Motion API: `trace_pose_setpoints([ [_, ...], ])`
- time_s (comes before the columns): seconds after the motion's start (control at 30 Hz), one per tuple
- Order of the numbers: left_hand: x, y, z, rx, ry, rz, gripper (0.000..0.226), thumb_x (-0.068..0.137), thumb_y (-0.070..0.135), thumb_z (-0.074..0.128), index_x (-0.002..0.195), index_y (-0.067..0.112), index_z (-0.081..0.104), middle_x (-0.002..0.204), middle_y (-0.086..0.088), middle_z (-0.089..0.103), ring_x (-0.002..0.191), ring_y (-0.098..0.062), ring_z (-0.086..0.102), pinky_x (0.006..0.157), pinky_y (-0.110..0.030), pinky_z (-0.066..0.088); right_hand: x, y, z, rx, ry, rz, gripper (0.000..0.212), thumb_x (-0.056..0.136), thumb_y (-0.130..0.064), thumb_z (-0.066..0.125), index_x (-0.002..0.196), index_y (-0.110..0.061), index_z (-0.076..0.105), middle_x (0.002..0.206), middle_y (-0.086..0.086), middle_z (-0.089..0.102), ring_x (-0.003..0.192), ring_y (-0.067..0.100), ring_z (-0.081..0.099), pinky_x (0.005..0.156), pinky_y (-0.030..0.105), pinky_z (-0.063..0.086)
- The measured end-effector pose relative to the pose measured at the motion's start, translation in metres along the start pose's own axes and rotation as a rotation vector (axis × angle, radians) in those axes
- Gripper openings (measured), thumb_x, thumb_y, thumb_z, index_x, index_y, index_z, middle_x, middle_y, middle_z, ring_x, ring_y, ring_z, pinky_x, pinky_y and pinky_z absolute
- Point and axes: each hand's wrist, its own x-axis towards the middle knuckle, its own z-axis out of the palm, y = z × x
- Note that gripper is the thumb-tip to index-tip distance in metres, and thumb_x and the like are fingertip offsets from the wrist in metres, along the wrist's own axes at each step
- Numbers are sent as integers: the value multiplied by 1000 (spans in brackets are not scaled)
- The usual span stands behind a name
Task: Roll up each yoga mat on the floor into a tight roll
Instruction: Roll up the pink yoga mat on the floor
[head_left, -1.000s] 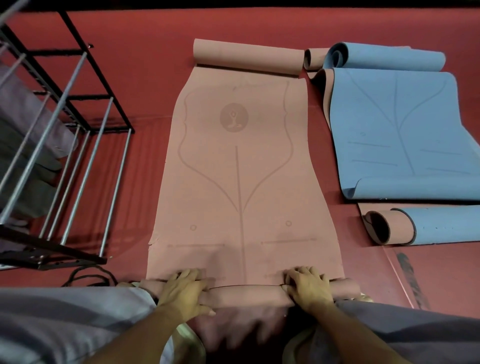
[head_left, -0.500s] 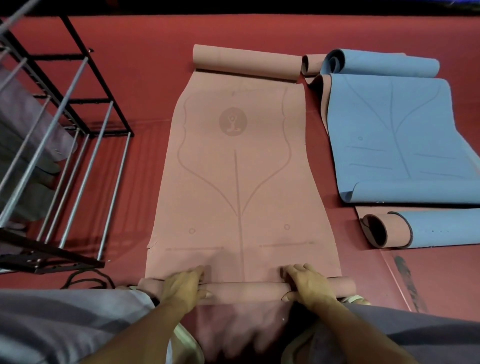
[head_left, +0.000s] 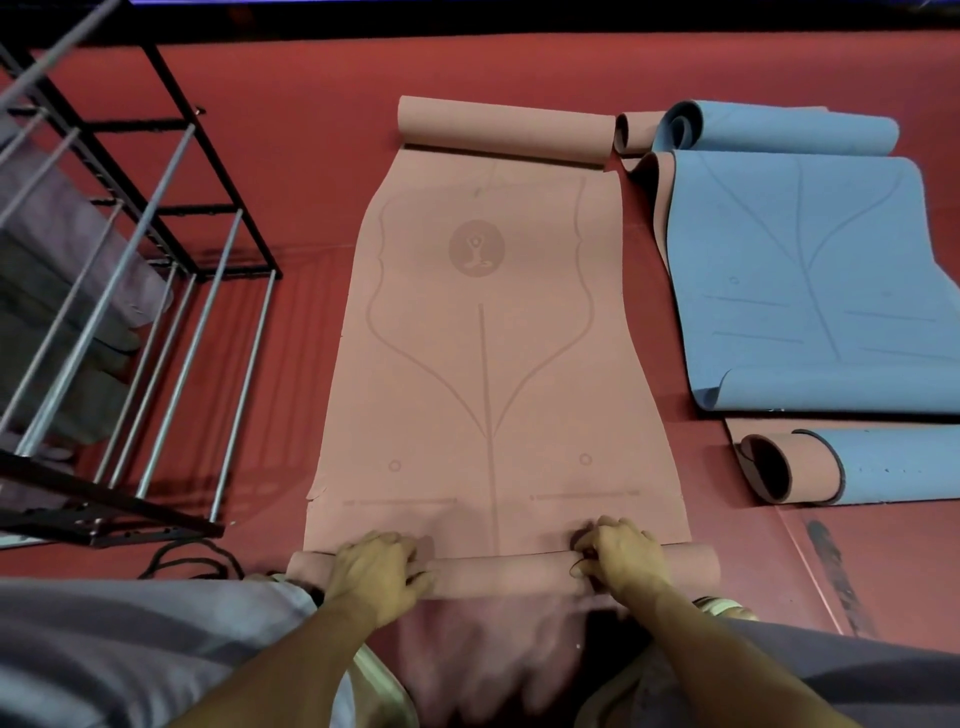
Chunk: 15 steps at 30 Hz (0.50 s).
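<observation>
Pink mat (head_left: 493, 364) lies flat on the red floor (head_left: 291, 171), lengthwise away from the person; far end curled into a loose roll, near end wound into a thin roll (head_left: 498, 574) just in front of the knees.

Left hand (head_left: 376, 571): draped over the near roll left of centre, fingers curled over its top and forward side, holding it. Right hand (head_left: 621, 561): same hold right of centre, fingers curled onto the roll. Both hands well apart, roughly symmetric about the mat's centre line.

Step in hand (judgement): early in rolling the pink mat. Only a few turns taken up; nearly the full length is still flat.

Other mats: blue mat (head_left: 810, 291) to the right, mostly open with both ends curling; a loosely rolled blue-and-pink mat (head_left: 852, 467) nearer, open core visible, probably needs re-tightening. Black metal rack (head_left: 130, 291) at left.

Next move calls for (judgement): push the roll forward with even pressure from both hands, pulling back slightly each turn to keep it tight. Watch the ends: uneven pressure would telescope the roll. The far curl must flatten or be taken in as the roll reaches it.
</observation>
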Motion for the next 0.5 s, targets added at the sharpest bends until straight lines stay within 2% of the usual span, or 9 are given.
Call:
trace_pose_setpoints([
  [0.07,-2,0,-6,22,-30,25,73,74,88,50,125,35,55,123,15,63,119,-17,58,95,-39,42,-1,-2,1,3,28,-2,36,89,-51,71,124,-41,69,125,-12,60,123,18,51,95,36,42],
  [0.1,-2,0,-9,37,-39,34,74,73,86,58,127,35,54,124,15,64,119,-17,59,95,-38,43,-1,-4,0,-2,48,-9,37,89,-50,71,124,-39,67,124,-11,61,121,19,52,93,36,43],
  [0.17,-1,4,-12,49,-30,32,64,80,73,68,130,35,56,126,13,66,119,-17,61,94,-33,46,-1,-6,1,-2,87,-24,38,87,-49,73,119,-31,61,119,-9,62,115,22,54,90,37,44],
  [0.3,6,4,-9,5,-19,-26,51,89,64,63,135,42,56,121,13,71,118,-15,64,96,-30,46,-5,1,9,52,166,-69,37,90,-51,67,117,-26,64,110,-4,61,107,26,55,90,39,47],
  [0.4,14,1,-10,-35,-36,-58,45,91,62,61,130,40,61,117,11,72,116,-17,65,93,-30,46,-10,10,16,88,205,-156,56,83,-70,56,119,-28,68,110,-4,60,101,25,55,91,39,51],
  [0.43,16,1,-10,-51,-48,-59,45,91,62,61,130,40,61,118,10,72,116,-18,65,93,-30,46,-11,11,17,66,169,-179,65,78,-74,59,124,-29,66,115,-4,58,104,24,53,95,38,49],
  [0.5,19,-1,-11,-85,-75,-57,47,89,63,64,130,40,61,120,9,71,117,-19,65,93,-31,46,-10,11,14,-16,106,-193,71,74,-67,71,134,-30,59,125,-5,53,112,23,49,99,36,47],
])
